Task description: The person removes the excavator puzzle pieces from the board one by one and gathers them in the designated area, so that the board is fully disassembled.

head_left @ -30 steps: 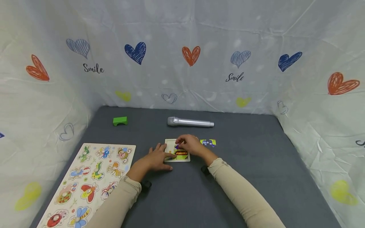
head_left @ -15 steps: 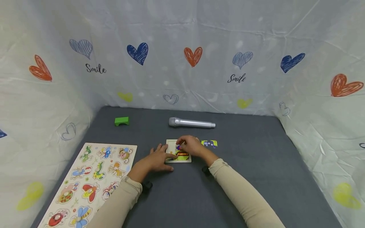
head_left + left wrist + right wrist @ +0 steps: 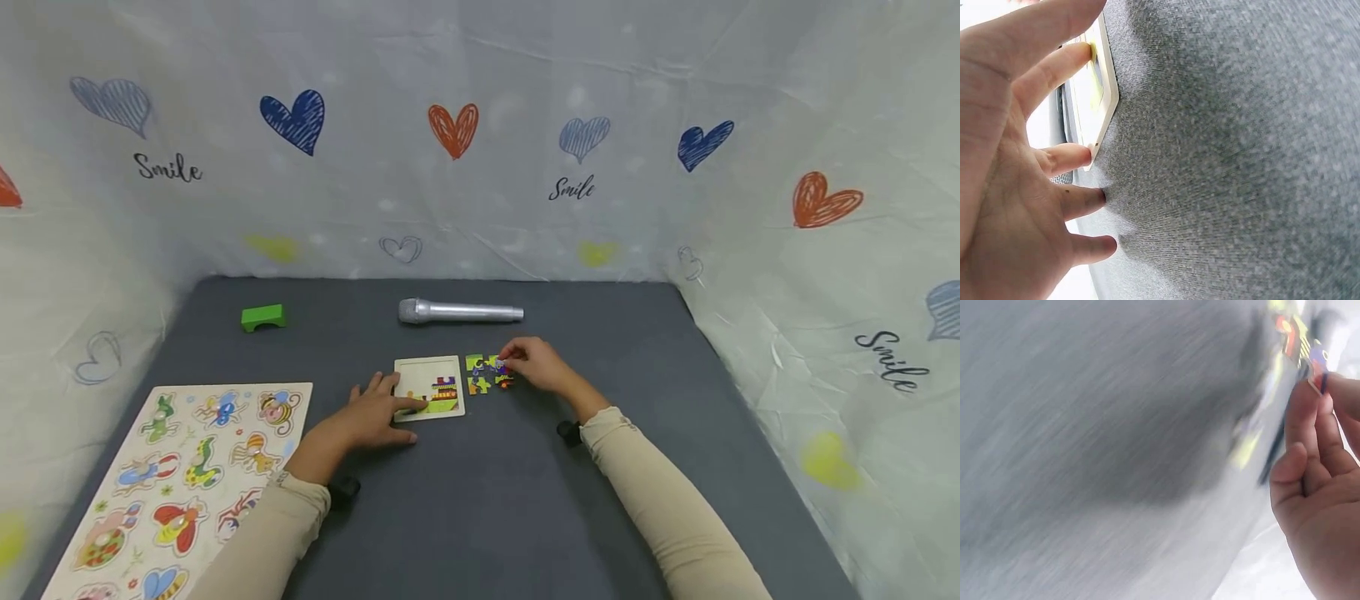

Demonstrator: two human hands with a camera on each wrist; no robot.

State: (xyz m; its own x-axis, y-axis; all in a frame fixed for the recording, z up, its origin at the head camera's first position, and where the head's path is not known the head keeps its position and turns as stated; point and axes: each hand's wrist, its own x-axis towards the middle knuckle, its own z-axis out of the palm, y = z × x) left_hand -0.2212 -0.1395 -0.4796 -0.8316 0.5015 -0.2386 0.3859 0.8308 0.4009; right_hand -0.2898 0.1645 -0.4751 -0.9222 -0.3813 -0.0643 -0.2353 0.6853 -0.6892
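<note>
A small square puzzle tray [image 3: 427, 364] lies flat, with colourful jigsaw pieces [image 3: 444, 402] in its lower right part. My left hand [image 3: 367, 417] rests with spread fingers at its left side. In the left wrist view, the index fingertip touches a yellow-green piece [image 3: 1096, 84] and the middle fingertip rests on the tray's corner. My right hand [image 3: 536, 364] is just right of the tray, over loose jigsaw pieces [image 3: 477, 385]. Between thumb and fingertips it pinches a red, yellow and purple jigsaw piece [image 3: 1291, 340], seen in the right wrist view.
A silver microphone [image 3: 461, 312] lies behind the tray. Farther left stands a green arch block [image 3: 263, 317]. On the left, a large insect peg puzzle board [image 3: 172, 483] lies partly under the left sleeve. A white cloth [image 3: 510, 217] with printed hearts hangs around the grey table.
My right hand has moved right, from over the tray to the loose pieces, uncovering the purple piece in the tray. My left hand stays at the tray. The head view has turned right.
</note>
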